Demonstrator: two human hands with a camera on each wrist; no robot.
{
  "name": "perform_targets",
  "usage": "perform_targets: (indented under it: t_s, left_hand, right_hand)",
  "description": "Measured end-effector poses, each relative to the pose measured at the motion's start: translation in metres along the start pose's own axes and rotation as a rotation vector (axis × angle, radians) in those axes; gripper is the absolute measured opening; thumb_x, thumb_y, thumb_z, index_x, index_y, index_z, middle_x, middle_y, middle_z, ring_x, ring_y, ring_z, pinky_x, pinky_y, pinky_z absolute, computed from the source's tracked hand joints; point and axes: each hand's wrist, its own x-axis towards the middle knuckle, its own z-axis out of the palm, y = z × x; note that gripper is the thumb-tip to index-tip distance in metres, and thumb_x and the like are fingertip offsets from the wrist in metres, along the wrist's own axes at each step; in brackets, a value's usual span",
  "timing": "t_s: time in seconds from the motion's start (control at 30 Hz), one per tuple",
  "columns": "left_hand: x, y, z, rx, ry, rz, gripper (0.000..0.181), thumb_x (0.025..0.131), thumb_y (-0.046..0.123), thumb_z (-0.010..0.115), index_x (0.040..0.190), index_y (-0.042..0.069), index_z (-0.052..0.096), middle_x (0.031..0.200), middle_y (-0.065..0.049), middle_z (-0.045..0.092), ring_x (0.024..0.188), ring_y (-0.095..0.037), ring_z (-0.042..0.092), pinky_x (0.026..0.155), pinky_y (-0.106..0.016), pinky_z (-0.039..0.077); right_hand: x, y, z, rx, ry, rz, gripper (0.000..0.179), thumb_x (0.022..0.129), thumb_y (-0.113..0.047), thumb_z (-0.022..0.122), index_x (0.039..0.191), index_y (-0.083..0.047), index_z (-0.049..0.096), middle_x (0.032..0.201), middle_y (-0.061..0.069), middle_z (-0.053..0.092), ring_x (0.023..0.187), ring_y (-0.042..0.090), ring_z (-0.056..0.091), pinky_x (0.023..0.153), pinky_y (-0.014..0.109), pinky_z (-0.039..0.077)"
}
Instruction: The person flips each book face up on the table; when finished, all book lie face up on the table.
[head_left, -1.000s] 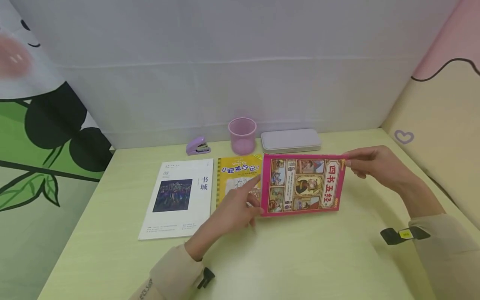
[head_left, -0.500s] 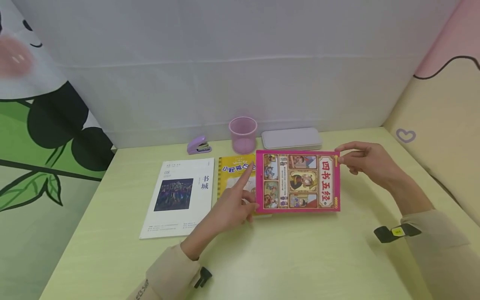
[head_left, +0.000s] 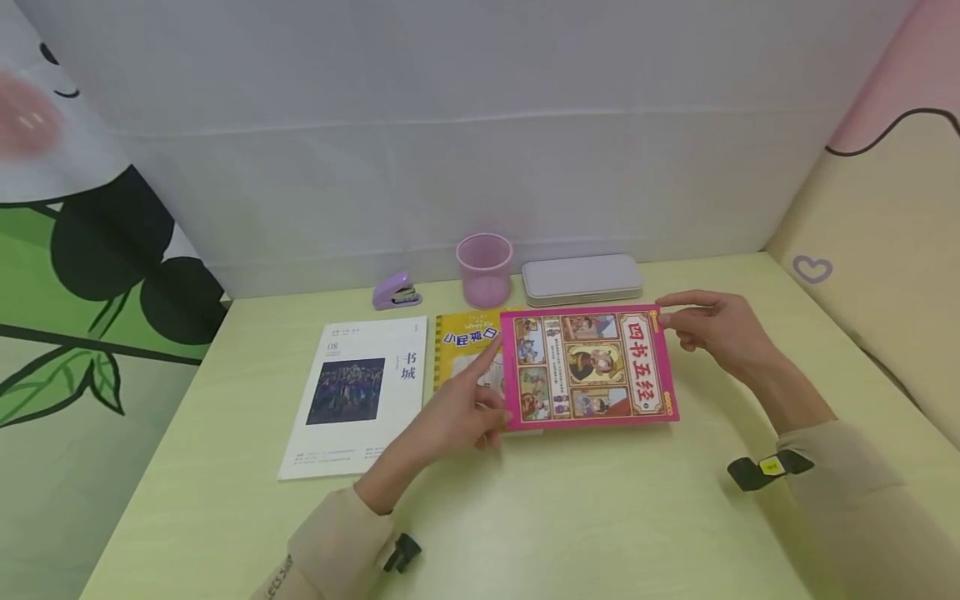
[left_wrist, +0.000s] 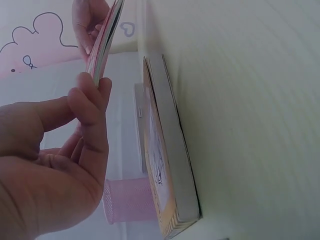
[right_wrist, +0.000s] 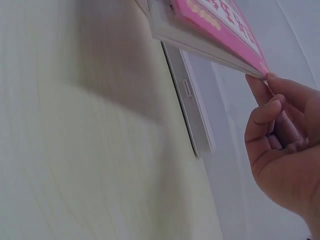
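A pink comic-style book (head_left: 592,367) is held between both hands, raised over the table with its cover toward the head camera. My left hand (head_left: 459,417) pinches its lower left edge, the index finger stretched along the side. At the upper right corner, my right hand (head_left: 720,333) pinches the book between thumb and finger; the right wrist view shows this grip on the corner (right_wrist: 262,75) closely. Beneath lies a thick yellow book (head_left: 456,354), partly covered in the head view. Seen from the left wrist, a gap separates the pink book (left_wrist: 104,45) from the yellow book (left_wrist: 175,145).
A white magazine (head_left: 363,396) lies left of the yellow book. Along the back of the table stand a purple stapler (head_left: 396,290), a pink mesh cup (head_left: 484,275) and a pale flat case (head_left: 582,279). A white cloth wall (head_left: 480,167) rises behind them.
Both hands have carried the pink book leftward, so it overlaps more of the yellow book. Its cover has tipped somewhat, and the grips stay at the same corners.
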Motion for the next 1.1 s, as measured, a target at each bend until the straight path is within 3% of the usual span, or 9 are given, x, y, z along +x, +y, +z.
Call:
perform_targets:
  t_s: [0.13, 0.33, 0.67, 0.97, 1.1]
  left_hand:
    - [0.002, -0.007, -0.004, -0.046, -0.018, -0.006, 0.098, 0.099, 0.004, 0.071, 0.171, 0.034, 0.011, 0.086, -0.007, 0.073, 0.062, -0.019, 0.069, 0.063, -0.033, 0.059]
    - [0.007, -0.013, -0.010, -0.099, -0.068, -0.028, 0.098, 0.099, 0.001, 0.070, 0.172, 0.028, 0.010, 0.084, -0.010, 0.073, 0.061, -0.019, 0.069, 0.064, -0.034, 0.061]
    - [0.018, -0.015, -0.012, -0.020, -0.090, -0.081, 0.100, 0.098, 0.005, 0.073, 0.172, 0.024, 0.009, 0.077, -0.009, 0.072, 0.055, -0.018, 0.067, 0.057, -0.031, 0.059]
    - [0.028, -0.014, -0.015, -0.037, -0.137, -0.139, 0.101, 0.097, 0.003, 0.074, 0.172, 0.019, 0.008, 0.080, -0.010, 0.075, 0.053, -0.016, 0.063, 0.052, -0.027, 0.056]
    - [0.030, -0.011, -0.018, -0.032, -0.150, -0.156, 0.102, 0.097, 0.004, 0.074, 0.172, 0.019, 0.008, 0.080, -0.010, 0.076, 0.052, -0.016, 0.064, 0.052, -0.027, 0.055]
  right_hand:
    - [0.002, 0.002, 0.005, -0.041, -0.052, 0.021, 0.053, 0.103, -0.025, 0.070, 0.151, -0.005, 0.057, 0.099, -0.013, 0.072, 0.076, 0.011, 0.058, 0.073, 0.028, 0.054]
    - [0.006, 0.007, 0.009, -0.035, -0.154, 0.045, 0.063, 0.101, -0.016, 0.072, 0.159, -0.008, 0.048, 0.097, -0.010, 0.078, 0.070, 0.011, 0.053, 0.067, 0.028, 0.051]
    - [0.019, 0.024, 0.017, -0.116, -0.203, 0.059, 0.063, 0.101, -0.014, 0.071, 0.159, -0.008, 0.048, 0.116, 0.012, 0.076, 0.074, 0.013, 0.056, 0.067, 0.027, 0.052]
    - [0.024, 0.023, 0.019, -0.159, -0.220, 0.108, 0.065, 0.099, -0.012, 0.071, 0.159, -0.010, 0.048, 0.088, 0.004, 0.066, 0.071, 0.014, 0.053, 0.066, 0.026, 0.049]
    - [0.022, 0.018, 0.018, -0.137, -0.228, 0.128, 0.065, 0.099, -0.010, 0.070, 0.160, -0.009, 0.047, 0.086, 0.003, 0.065, 0.071, 0.014, 0.053, 0.066, 0.025, 0.048]
